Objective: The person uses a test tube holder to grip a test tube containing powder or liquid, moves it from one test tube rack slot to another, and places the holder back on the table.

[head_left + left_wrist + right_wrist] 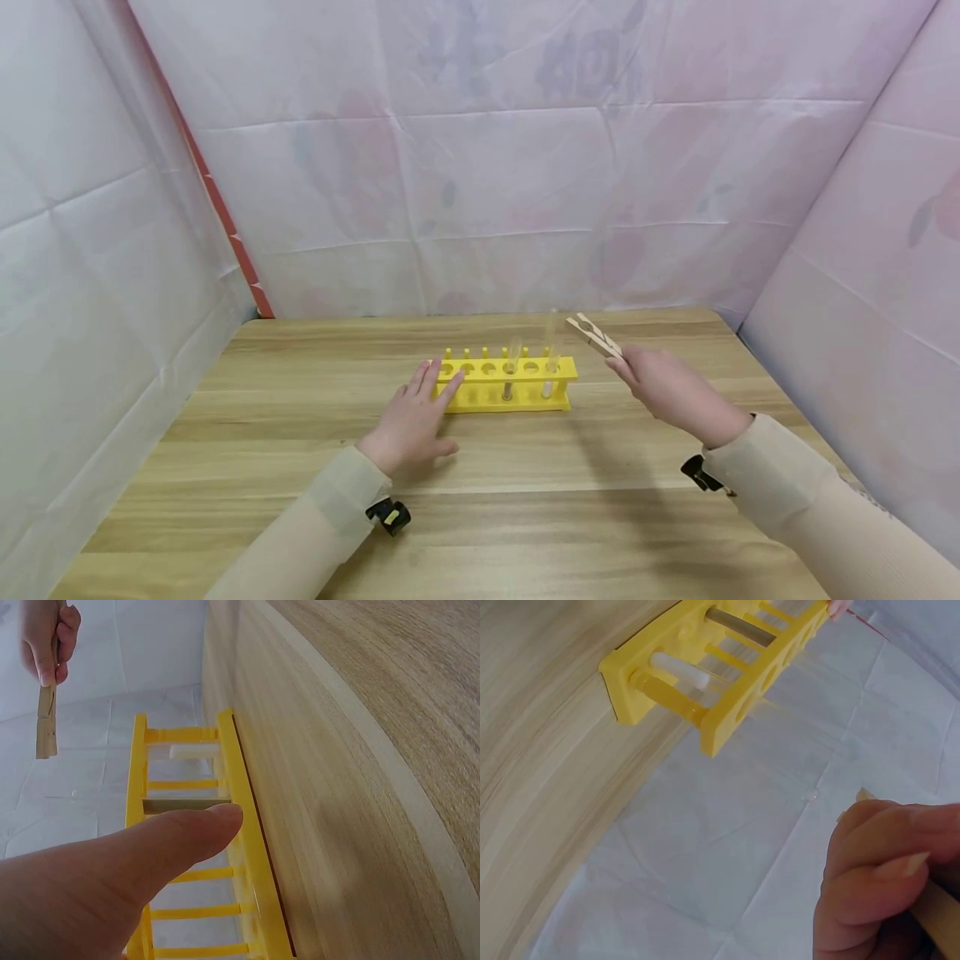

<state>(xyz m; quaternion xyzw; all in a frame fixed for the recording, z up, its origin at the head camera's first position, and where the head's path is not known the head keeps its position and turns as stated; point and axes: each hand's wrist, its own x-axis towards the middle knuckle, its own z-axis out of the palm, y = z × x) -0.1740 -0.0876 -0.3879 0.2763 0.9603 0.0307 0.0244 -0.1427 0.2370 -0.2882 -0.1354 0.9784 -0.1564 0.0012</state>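
Note:
A yellow test tube rack stands near the back of the table. My left hand rests on its left end, fingers extended over the top and the thumb spread away in front. In the left wrist view that thumb crosses in front of the rack. Two glass test tubes stand in the rack: one with dark grey contents right of the middle, one with white contents near the right end. Above and right of the rack, my right hand grips a wooden test tube holder; its tip is apart from the tubes.
The wood-grain table extends in front of the rack and to both sides. Pale printed sheeting hangs behind and at the sides. A red strip runs down the back left corner. Several yellow pegs stand along the rack's rear.

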